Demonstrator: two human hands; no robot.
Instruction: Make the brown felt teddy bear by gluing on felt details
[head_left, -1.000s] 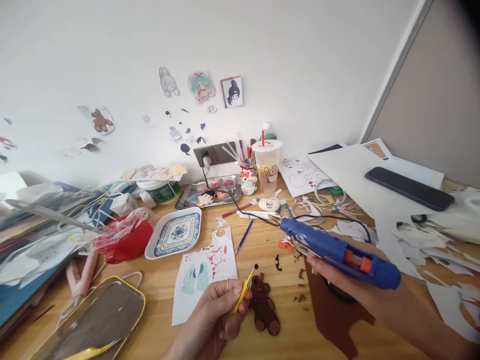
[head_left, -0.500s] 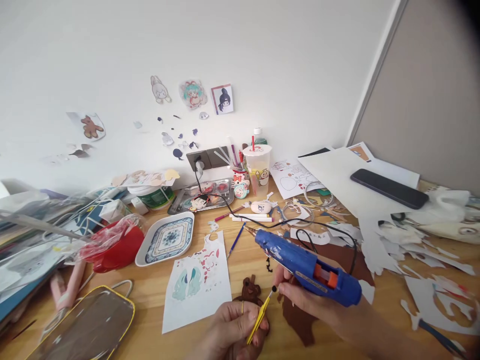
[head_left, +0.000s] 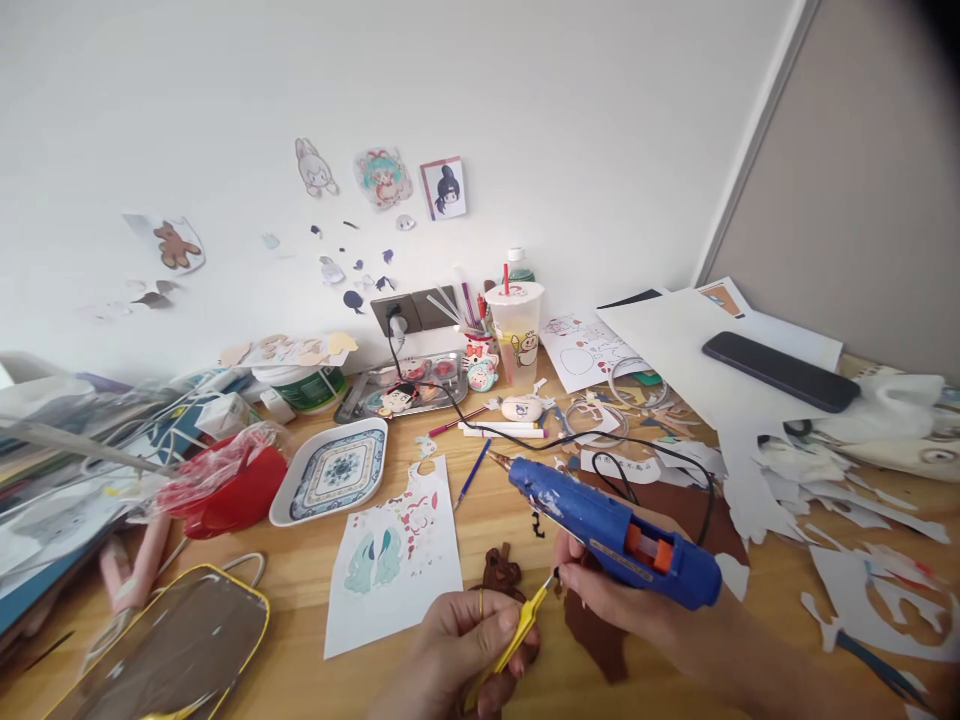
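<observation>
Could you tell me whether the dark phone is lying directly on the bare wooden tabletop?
No, the dark phone rests on a large white sheet of paper at the far right, not on bare wood.

Your patterned square ceramic dish (head_left: 331, 471) sits left of the printed paper sheet (head_left: 397, 555). The flat black phone (head_left: 780, 371) lies far right, on white paper (head_left: 675, 350).

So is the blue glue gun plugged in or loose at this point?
Plugged in. The black cord runs from the blue glue gun in the right hand across the desk to the wall socket.
</observation>
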